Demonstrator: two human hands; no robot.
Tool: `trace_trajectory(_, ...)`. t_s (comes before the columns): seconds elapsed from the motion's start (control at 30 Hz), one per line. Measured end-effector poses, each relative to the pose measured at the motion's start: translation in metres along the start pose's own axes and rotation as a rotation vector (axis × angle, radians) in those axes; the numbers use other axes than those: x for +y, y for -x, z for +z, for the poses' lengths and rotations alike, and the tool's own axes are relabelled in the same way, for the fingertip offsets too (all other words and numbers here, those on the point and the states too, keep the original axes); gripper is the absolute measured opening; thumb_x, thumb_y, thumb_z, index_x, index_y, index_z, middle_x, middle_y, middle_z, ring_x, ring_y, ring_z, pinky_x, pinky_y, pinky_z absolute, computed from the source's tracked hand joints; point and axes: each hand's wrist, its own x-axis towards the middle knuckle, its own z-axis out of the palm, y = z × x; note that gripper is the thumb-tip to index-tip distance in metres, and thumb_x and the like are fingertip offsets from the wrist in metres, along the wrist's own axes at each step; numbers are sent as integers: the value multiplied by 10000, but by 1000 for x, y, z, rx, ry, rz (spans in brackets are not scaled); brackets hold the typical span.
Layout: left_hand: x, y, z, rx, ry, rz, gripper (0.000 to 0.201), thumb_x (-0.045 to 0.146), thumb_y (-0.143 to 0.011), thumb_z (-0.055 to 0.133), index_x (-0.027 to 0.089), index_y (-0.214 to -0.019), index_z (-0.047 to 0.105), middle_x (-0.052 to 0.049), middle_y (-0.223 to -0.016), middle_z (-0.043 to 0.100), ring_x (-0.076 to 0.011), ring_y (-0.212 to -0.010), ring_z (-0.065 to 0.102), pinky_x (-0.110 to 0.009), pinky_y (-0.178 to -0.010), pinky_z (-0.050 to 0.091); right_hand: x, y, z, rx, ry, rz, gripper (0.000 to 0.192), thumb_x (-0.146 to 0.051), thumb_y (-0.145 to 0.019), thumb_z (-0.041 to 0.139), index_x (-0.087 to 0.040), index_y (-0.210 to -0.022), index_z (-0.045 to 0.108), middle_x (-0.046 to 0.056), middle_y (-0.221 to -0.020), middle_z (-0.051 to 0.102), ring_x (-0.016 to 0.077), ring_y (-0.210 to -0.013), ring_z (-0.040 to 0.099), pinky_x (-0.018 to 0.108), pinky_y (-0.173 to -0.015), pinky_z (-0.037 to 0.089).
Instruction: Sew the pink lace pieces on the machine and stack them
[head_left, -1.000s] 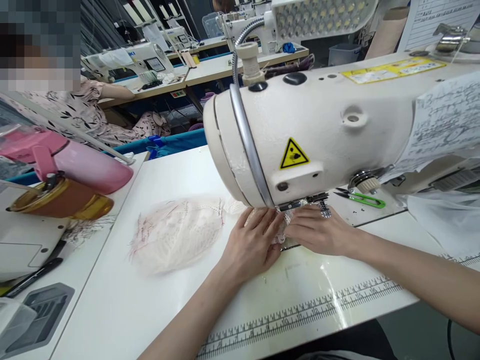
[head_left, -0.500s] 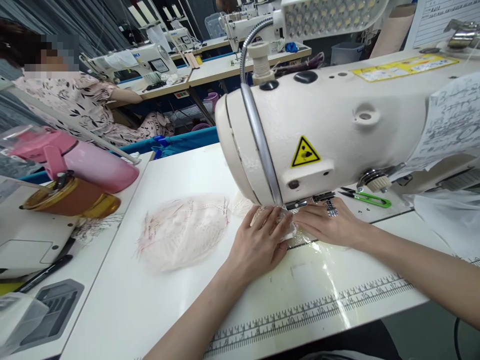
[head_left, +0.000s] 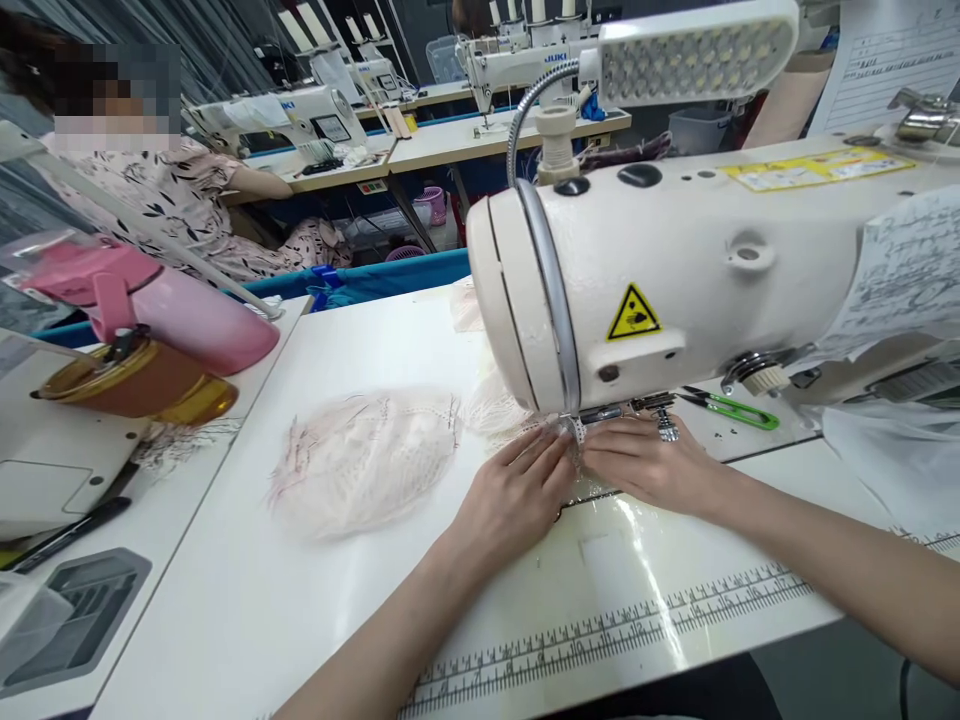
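Under machine head: both hands flat, palms down, fingers extended, tips nearly meeting
Left hand (head_left: pixel 517 492): pressing lace piece (head_left: pixel 365 460) onto worktop (head_left: pixel 300 600)
Right hand (head_left: pixel 645 465): pressing lace just beside the needle area
Sewing machine (head_left: pixel 675 270): head directly above fingertips

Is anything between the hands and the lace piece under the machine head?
Nothing visible. The left hand and right hand both lie flat on the lace piece at the foot of the sewing machine. The machine head hides the needle area itself.
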Motion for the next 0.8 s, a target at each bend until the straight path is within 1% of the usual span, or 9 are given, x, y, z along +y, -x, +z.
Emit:
trace_trajectory(0.07, -3, 0, 0, -15, 12, -16, 193, 106, -879, 469, 104, -993, 625, -114, -1140, 684, -204, -1077, 643, -385, -1019, 494, -2, 1, 4, -40, -61, 1, 222, -67, -888, 480, -204, -892, 655, -16, -875, 704, 117, -816, 601, 274, -714, 422)
trace_trajectory(0.17, -6, -1, -1, -32, 19, -30, 178, 107, -881, 456, 110, -954, 619, -109, -1110, 695, -193, -1048, 656, -390, -1049, 467, -3, 2, 10, -46, -112, 18, 230, -57, -884, 486, -200, -932, 660, 4, -908, 705, 136, -886, 611, 288, -789, 447)
trace_trajectory(0.3, -6, -1, 1, -49, 7, -63, 179, 103, -885, 440, 125, -935, 610, -101, -1110, 696, -188, -1030, 663, -392, -1054, 462, -3, 3, 13, -57, -144, 67, 235, -60, -882, 491, -208, -928, 668, 9, -933, 704, 139, -915, 614, 293, -821, 456)
trace_trajectory(0.43, -4, 0, 2, -80, -11, -99, 203, 91, -882, 429, 124, -975, 607, -109, -1145, 681, -190, -1057, 651, -394, -1070, 443, -1, 1, 10, -92, -127, 104, 247, -64, -888, 474, -211, -910, 671, 9, -935, 707, 130, -883, 614, 283, -790, 455)
trace_trajectory(0.57, -3, 0, 3, -88, -16, -122, 234, 116, -886, 418, 117, -1027, 605, -129, -1187, 659, -208, -1091, 634, -413, -1061, 445, 0, -2, 5, -110, -84, 108, 228, -66, -878, 489, -206, -860, 669, -10, -937, 712, 110, -815, 615, 252, -693, 430)
trace_trajectory(0.67, -2, 0, 4, -92, -22, -136, 269, 129, -881, 420, 103, -1084, 595, -138, -1203, 649, -221, -1110, 623, -419, -1055, 445, 0, -2, 4, -53, 11, 104, 191, -91, -872, 527, -214, -866, 673, -30, -927, 720, 105, -760, 614, 258, -633, 389)
trace_trajectory(0.8, -1, 2, 5, -109, -37, -135, 340, 169, -878, 444, 90, -1186, 564, -139, -1228, 635, -246, -1146, 599, -445, -1060, 428, -1, -1, 5, 21, 107, 168, 184, -149, -889, 529, -247, -892, 685, -51, -895, 724, 112, -693, 601, 296, -639, 373)
